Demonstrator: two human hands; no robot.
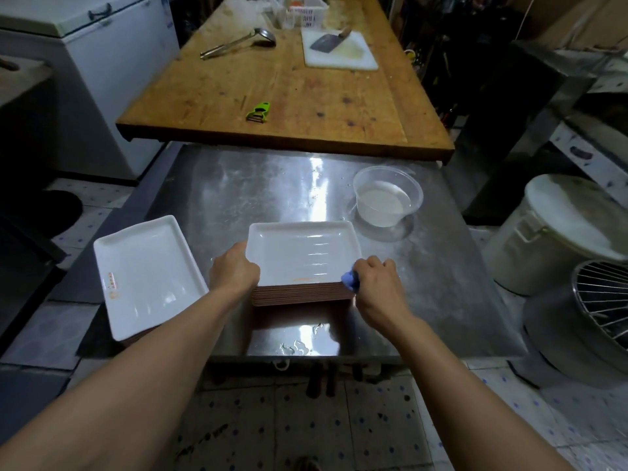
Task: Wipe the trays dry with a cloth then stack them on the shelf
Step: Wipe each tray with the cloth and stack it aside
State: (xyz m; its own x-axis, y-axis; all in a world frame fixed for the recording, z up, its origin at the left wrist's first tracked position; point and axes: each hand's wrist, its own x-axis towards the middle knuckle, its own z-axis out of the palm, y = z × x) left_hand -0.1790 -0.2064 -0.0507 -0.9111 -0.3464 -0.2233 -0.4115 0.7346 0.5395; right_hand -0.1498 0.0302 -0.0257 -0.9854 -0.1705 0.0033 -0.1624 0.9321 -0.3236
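A stack of white rectangular trays with brown undersides (302, 253) stands in the middle of the steel table (238, 188). My left hand (234, 271) grips the top tray's near-left corner. My right hand (377, 283) is closed around a small blue cloth (350, 280) pressed against the stack's near-right corner. A second, lower pile of white trays (146, 273) sits at the table's left edge, overhanging slightly. The top tray shows wet streaks.
A clear plastic bowl of water (387, 198) sits behind the stack on the right. Water puddles lie near the table's front edge. A wooden table (289, 83) beyond carries a peeler, ladle and cutting board with cleaver. A white bucket (550, 232) and a wire-topped pot stand at right.
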